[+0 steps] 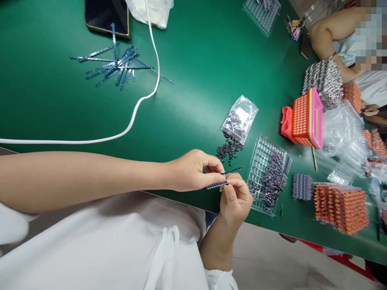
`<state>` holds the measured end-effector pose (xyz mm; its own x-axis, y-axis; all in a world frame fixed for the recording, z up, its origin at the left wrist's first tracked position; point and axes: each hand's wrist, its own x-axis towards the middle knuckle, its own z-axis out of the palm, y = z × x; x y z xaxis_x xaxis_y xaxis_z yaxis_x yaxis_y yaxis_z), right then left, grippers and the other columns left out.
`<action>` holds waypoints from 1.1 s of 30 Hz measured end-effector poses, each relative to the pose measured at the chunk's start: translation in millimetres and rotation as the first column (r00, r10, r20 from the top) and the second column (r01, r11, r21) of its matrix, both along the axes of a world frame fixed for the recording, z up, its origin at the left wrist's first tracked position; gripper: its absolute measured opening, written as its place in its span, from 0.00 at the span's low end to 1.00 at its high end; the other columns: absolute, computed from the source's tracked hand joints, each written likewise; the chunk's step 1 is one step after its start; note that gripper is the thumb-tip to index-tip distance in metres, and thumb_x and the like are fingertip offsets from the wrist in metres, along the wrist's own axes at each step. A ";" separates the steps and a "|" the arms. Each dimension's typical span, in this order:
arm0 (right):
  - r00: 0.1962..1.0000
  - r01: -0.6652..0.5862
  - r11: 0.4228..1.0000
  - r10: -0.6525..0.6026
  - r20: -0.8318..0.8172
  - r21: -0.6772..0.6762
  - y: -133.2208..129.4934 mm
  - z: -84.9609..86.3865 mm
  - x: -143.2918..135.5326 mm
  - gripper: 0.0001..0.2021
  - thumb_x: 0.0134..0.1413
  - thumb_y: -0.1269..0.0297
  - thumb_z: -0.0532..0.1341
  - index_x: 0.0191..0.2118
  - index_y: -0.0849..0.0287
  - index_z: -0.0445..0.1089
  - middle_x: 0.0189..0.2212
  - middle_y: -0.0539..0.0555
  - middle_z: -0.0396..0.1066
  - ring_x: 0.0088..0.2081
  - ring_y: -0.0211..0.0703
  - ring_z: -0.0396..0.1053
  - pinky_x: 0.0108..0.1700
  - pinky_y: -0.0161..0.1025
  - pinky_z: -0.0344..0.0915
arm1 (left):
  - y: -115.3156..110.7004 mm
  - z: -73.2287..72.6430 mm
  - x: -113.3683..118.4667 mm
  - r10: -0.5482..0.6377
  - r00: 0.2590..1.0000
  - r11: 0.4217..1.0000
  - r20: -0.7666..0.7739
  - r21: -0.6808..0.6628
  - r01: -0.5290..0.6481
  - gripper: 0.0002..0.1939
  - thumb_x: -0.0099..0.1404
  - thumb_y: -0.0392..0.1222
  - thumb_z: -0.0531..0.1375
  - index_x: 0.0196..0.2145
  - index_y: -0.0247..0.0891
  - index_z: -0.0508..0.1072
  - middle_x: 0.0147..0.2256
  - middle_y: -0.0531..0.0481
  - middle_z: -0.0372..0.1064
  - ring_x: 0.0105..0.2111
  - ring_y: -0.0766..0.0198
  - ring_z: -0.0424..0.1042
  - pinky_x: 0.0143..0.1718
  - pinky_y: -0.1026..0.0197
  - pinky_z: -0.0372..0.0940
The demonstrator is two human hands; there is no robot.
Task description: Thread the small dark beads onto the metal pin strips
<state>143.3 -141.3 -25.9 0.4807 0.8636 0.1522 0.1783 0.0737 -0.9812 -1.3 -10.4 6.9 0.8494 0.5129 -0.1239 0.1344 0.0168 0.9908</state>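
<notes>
Close together at the table's front edge, my two hands work with their fingers pinched. My left hand [196,171] is closed on a narrow dark blue strip [236,170], which sticks out past its fingertips. A dark notched strip [215,185] shows just under the left thumb and reaches the right fingertips. My right hand [237,199] pinches at the end of that notched strip; the exact contact is partly hidden by the fingers. Just beyond the hands lie small dark shiny beads [228,150], spilling from a clear plastic bag [241,117].
A clear compartment tray [255,161] with many thin dark pieces is right of my hands. Blue strips [121,66] lie heaped at far left, near a white cable [136,108] and a phone [107,16]. Orange stacks [341,207], baskets [304,117] and another person [332,32] are rightward.
</notes>
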 end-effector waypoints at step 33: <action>0.914 -0.131 0.981 0.065 -0.399 -0.141 -4.6 -1.6 4.7 0.07 0.48 0.61 0.72 0.30 0.55 0.75 0.27 0.49 0.73 0.25 0.38 0.72 0.25 0.36 0.71 | -2.4 -2.8 0.8 -0.111 0.994 0.993 0.006 0.027 0.111 0.11 0.63 0.42 0.58 0.28 0.34 0.77 0.28 0.47 0.75 0.30 0.64 0.71 0.31 0.64 0.60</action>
<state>147.9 -145.9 -27.5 0.3848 0.9061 -0.1758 -0.2224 -0.0938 -0.9704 -0.4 -12.7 4.1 0.9023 0.4182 -0.1050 0.1267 -0.0244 0.9916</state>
